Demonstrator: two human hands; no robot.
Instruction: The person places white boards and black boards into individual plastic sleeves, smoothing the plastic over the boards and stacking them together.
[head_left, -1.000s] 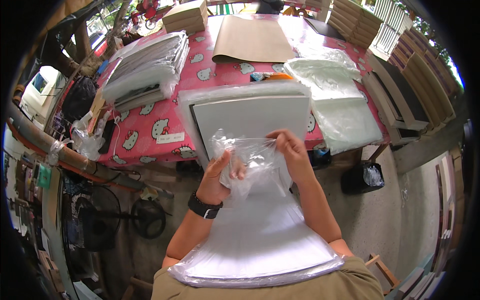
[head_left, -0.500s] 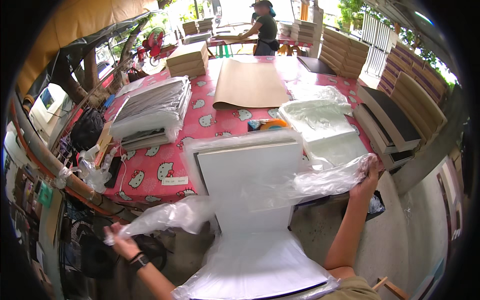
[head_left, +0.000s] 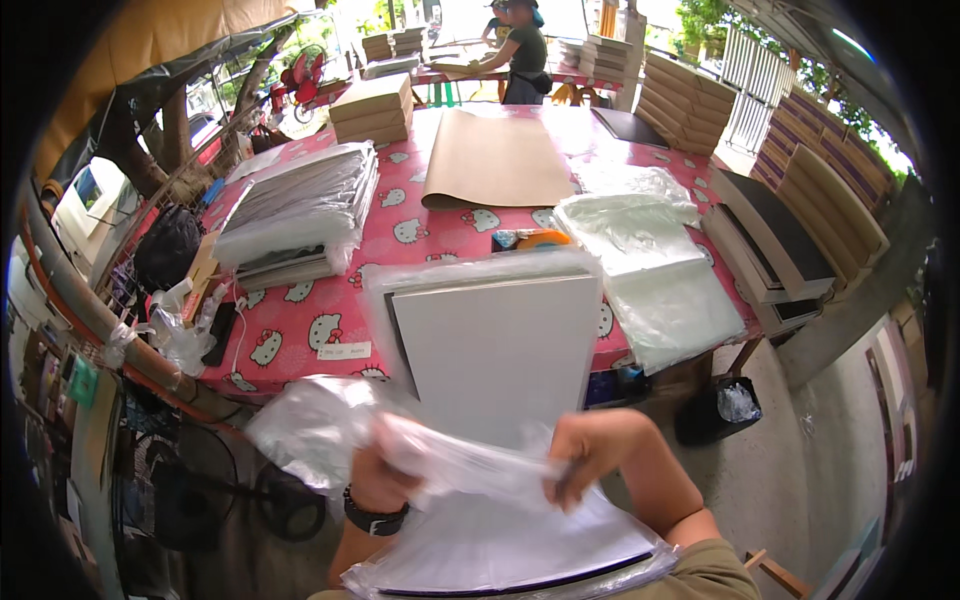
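A clear plastic bag (head_left: 320, 415) is bunched and stretched between my two hands, blurred by motion. My left hand (head_left: 385, 475), with a dark band at its wrist, is closed on one part of it. My right hand (head_left: 595, 450) has bent fingers pinching the other end. Behind the bag, a stack of flat white sheets (head_left: 495, 340) leans at the table's front edge, with loose clear plastic around its top and sides. Below my hands, close to my body, lies another flat white stack (head_left: 510, 545) in clear plastic with a dark lower edge.
The pink patterned table (head_left: 300, 320) carries wrapped packs (head_left: 295, 205), a brown paper sheet (head_left: 495, 160), flat plastic bags (head_left: 670, 310) and an orange tape dispenser (head_left: 540, 239). Bundles (head_left: 770, 235) stand at right. A black bin (head_left: 718, 410) sits below. People (head_left: 525, 55) work beyond.
My hands have come inward from wide apart, bringing the plastic bag together over the near white stack. The right part of the bag has left the table's right side.
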